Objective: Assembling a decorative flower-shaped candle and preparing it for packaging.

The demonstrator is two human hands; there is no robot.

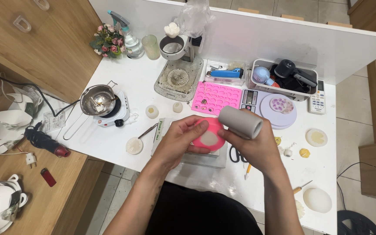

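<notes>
Both hands closed: left hand (177, 139) grips pink mould (208, 134), right hand (251, 146) at 3 o'clock grips grey cylinder (241, 122); mould risks slipping if grip loosens.

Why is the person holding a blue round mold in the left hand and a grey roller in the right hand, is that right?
Not quite. The head view shows the round mold is pink, not blue, with a pale disc in its middle. The rest holds: the left hand holds it over the white table, and the right hand grips the grey roller.
</notes>
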